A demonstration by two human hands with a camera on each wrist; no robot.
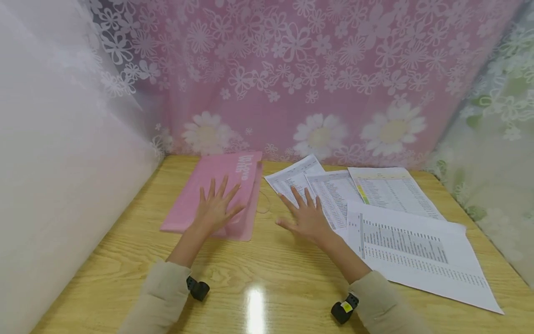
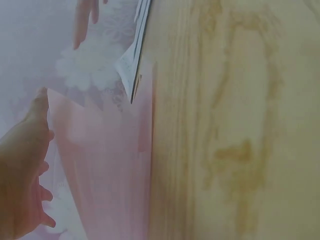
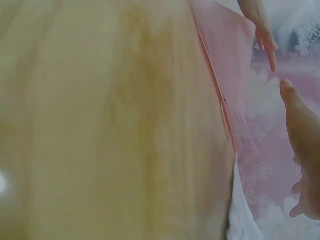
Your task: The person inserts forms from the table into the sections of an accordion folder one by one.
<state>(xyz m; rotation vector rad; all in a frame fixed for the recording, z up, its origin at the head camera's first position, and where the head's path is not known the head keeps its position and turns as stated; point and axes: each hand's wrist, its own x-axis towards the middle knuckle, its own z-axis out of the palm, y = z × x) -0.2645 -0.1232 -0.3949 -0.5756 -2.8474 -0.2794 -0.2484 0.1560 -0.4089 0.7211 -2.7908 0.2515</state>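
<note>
1. I see the left hand (image 1: 214,208) flat, fingers spread, resting on the pink folder (image 1: 217,192); nothing gripped
2. Right hand (image 1: 306,215) splayed on the printed sheets (image 1: 333,195), holding nothing
3. Folder lies left of the sheets, long axis running away from me; left hand nearer

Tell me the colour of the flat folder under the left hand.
The flat plastic folder is pink with white lettering, clearest in the head view.
</note>
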